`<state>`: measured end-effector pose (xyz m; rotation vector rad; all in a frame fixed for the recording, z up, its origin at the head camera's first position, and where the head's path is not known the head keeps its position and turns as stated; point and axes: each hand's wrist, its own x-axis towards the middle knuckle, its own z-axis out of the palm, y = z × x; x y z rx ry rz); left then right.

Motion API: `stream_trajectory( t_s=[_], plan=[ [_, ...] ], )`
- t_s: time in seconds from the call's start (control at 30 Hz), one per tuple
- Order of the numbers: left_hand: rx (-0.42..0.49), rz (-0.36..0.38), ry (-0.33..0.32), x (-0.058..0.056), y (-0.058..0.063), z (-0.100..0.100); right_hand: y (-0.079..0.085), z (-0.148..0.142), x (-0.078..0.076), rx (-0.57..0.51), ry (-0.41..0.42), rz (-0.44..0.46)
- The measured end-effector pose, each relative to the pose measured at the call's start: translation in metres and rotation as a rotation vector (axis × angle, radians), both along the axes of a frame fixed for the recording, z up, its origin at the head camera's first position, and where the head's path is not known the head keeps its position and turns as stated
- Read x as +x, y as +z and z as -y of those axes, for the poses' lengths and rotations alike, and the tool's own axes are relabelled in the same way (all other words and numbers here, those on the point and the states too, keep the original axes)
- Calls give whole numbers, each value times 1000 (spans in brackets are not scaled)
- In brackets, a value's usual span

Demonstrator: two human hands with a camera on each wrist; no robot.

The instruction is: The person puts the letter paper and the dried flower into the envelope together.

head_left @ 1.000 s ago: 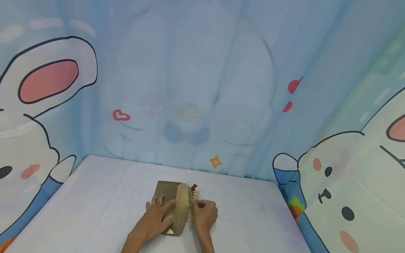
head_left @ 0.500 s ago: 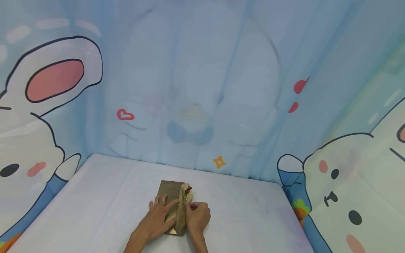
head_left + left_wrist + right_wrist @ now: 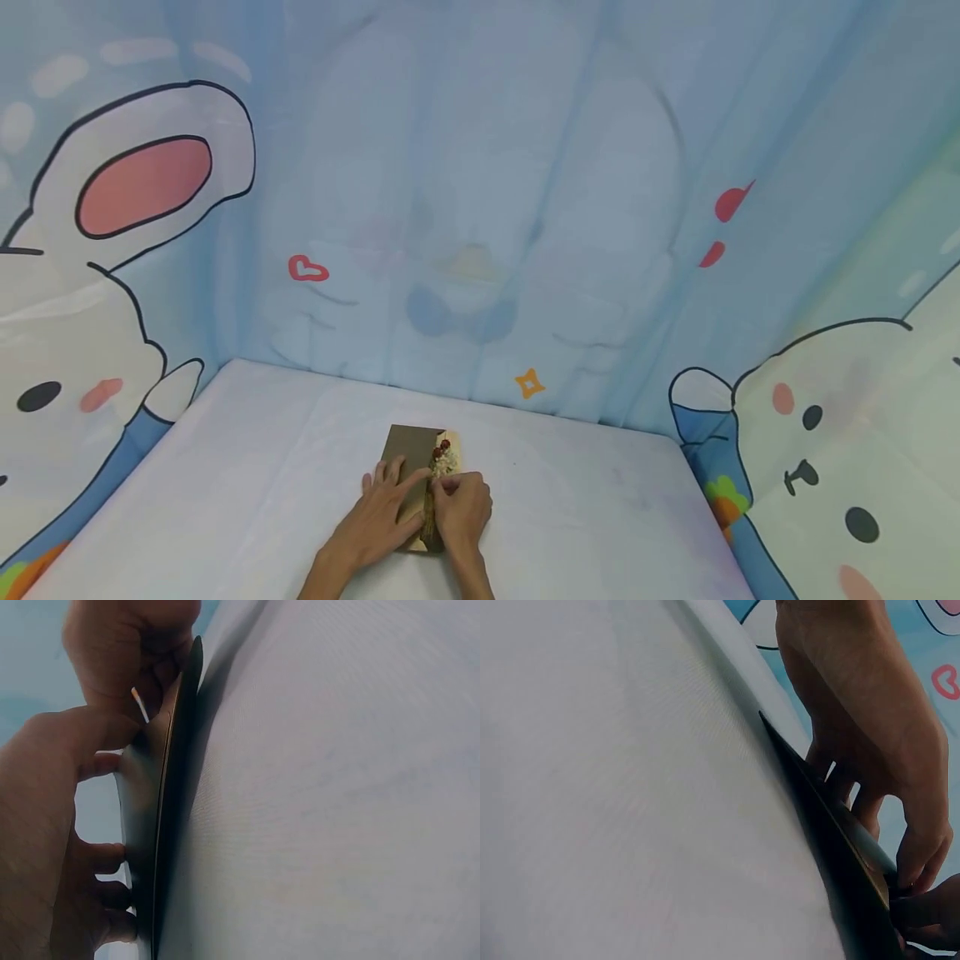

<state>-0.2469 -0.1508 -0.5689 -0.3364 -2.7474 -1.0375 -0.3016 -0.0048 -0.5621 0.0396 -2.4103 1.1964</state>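
Observation:
A gold-brown envelope [image 3: 411,442] lies on the white tabletop, its paler flap [image 3: 454,442] along the right side. My left hand [image 3: 375,518] rests on the envelope with fingers spread, pressing it; the left wrist view also shows these fingers along the envelope [image 3: 140,787]. Over the seam between envelope body and flap lies a small bunch of dried flowers [image 3: 446,460], with dark red heads, cream blossoms and thin stems. My right hand [image 3: 463,510] pinches the bunch between thumb and forefinger, hiding part of the stems. In the right wrist view the pinching fingertips are mostly cut off.
White cloth [image 3: 600,500] covers the table around the envelope. Behind it hangs a light blue curtain [image 3: 465,167] printed with cartoon rabbits, which also runs along both sides.
My right hand has carried the dried flowers leftward, from beside the envelope's right edge onto the seam by the flap. My left hand stays on the envelope. The view has shifted slightly.

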Motion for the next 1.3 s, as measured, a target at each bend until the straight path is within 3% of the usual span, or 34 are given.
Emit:
stream_trajectory(
  t_s=[0.3,0.47,0.8,0.9,1.07,1.3],
  plan=[
    [-4,35,-13,5,1,-2,-2,-7,2,-30,149,101],
    [-13,24,1,5,4,1,-1,-10,-3,-2,229,85],
    [5,57,-60,2,-1,-12,1,-27,-5,137,270,25],
    [-7,59,-74,2,-1,-15,-1,-34,-9,93,266,79],
    [-8,35,-84,4,0,-8,8,-41,-1,42,203,147],
    [30,44,-72,6,-2,12,14,-57,-2,97,52,118]
  ],
)
